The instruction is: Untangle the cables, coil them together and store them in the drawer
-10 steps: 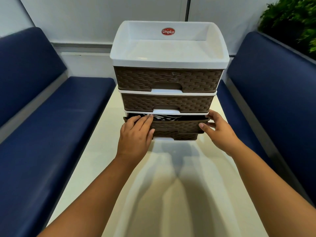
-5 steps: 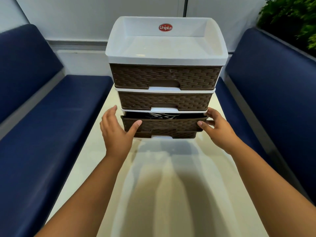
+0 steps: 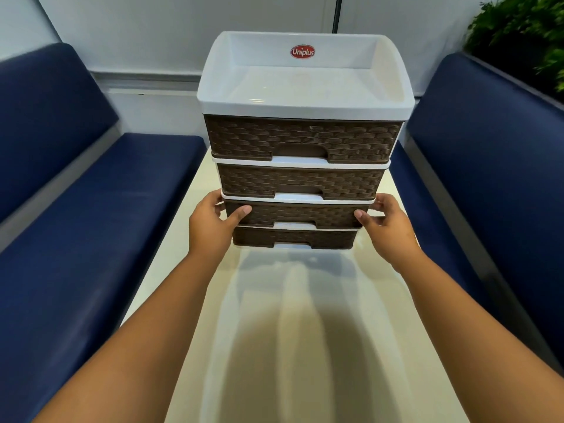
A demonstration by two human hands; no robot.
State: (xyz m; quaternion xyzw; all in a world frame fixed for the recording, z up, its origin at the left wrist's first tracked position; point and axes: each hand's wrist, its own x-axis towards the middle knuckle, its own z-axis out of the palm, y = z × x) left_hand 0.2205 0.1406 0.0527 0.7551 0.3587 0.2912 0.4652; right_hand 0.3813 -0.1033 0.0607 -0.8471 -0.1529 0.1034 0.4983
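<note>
A cream table [image 3: 299,346] carries the drawer unit [image 3: 302,141].

looks like an office lounge or cafe booth: narrow cream table [image 3: 305,346] flanked both sides by navy padded bench seats [image 3: 91,224], plain grey panel wall [image 3: 152,32] behind the table, green hedge planter [image 3: 525,35] behind the right bench.

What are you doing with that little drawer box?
A person holds a drawer tower standing on a table between two blue benches. The left hand and right hand grip the two sides of the third drawer, thumbs on its front. All four drawers look closed. No cables show, so they may be inside, though that is hidden.
</note>
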